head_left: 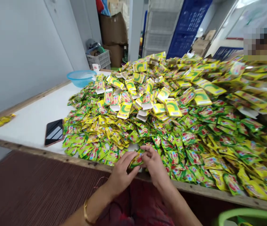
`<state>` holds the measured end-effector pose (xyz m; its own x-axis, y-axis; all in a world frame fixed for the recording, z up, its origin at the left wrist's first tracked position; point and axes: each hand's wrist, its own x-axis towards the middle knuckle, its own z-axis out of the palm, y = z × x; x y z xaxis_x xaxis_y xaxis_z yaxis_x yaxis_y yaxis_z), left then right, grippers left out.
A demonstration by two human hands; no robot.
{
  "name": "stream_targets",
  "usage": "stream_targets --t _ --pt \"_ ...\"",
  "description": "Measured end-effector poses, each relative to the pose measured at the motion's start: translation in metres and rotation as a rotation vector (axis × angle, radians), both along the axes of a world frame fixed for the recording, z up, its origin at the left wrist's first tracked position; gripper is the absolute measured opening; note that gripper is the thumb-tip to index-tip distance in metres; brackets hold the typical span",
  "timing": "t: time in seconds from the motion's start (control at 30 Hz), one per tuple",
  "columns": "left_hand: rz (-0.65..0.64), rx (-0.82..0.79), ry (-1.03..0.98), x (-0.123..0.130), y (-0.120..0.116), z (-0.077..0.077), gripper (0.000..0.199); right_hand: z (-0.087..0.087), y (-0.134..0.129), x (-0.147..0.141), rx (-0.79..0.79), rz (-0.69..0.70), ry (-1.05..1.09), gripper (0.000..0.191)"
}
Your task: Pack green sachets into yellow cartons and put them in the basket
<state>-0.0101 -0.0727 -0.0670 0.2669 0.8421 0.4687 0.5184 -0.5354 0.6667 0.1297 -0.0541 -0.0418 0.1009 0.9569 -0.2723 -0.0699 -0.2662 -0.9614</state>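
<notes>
Close to the table's front edge, my left hand is closed round a small green-and-red sachet. From the other side my right hand touches the same sachet, its thumb and fingers pinched at the sachet's right end. Green sachets and yellow sachets lie heaped around both hands. Behind them rises a pile of small yellow cartons, several with white flaps standing open.
A phone lies on the white tabletop at left, near a yellow strip of packets. A blue basin and a white mug stand behind. A green tub is below right. Another person is at far right.
</notes>
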Motion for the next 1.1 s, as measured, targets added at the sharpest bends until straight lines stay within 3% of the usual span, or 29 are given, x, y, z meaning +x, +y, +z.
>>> stream_targets --t 0.13,0.27,0.33,0.47,0.53,0.63,0.7,0.77,0.83,0.87,0.97,1.03,1.1 --pt "0.044 0.007 -0.042 0.0 0.005 0.003 0.032 0.005 0.001 -0.005 -0.045 0.006 0.175 0.043" --pt "0.114 -0.016 -0.088 -0.006 0.015 0.008 0.022 0.016 0.013 0.007 0.072 0.206 0.056 0.042" --pt "0.189 -0.037 -0.082 -0.011 0.018 0.007 0.02 0.033 0.026 0.024 0.207 0.175 -0.184 0.042" --pt "0.287 0.04 -0.028 -0.016 0.02 -0.008 0.025 0.074 0.077 0.069 0.628 -0.316 -0.93 0.042" --pt "0.238 0.14 0.013 -0.016 0.019 -0.017 0.026 0.086 0.105 0.086 0.621 -0.403 -1.188 0.051" --pt "0.179 0.243 0.071 -0.013 0.019 -0.024 0.026 0.091 0.132 0.097 0.474 -0.311 -1.293 0.052" --pt "0.162 0.249 0.095 -0.013 0.018 -0.023 0.026 0.09 0.13 0.096 0.474 -0.307 -1.259 0.043" --pt "0.125 0.227 0.105 -0.012 0.017 -0.021 0.026 0.09 0.11 0.094 0.567 -0.389 -1.147 0.041" --pt "0.071 0.195 0.109 -0.012 0.017 -0.02 0.026 0.089 0.08 0.09 0.611 -0.387 -0.857 0.042" --pt "0.046 0.169 0.108 -0.011 0.016 -0.019 0.026 0.087 0.062 0.088 0.562 -0.328 -0.653 0.042" --pt "0.019 0.025 0.065 -0.011 0.017 -0.014 0.024 0.074 0.016 0.079 0.108 -0.092 -0.098 0.04" --pt "0.084 -0.137 -0.009 -0.012 0.02 -0.006 0.024 0.058 -0.003 0.071 -0.191 -0.061 0.051 0.037" --pt "0.184 -0.305 -0.097 -0.012 0.023 0.005 0.026 0.04 -0.011 0.066 -0.324 -0.087 0.055 0.034"
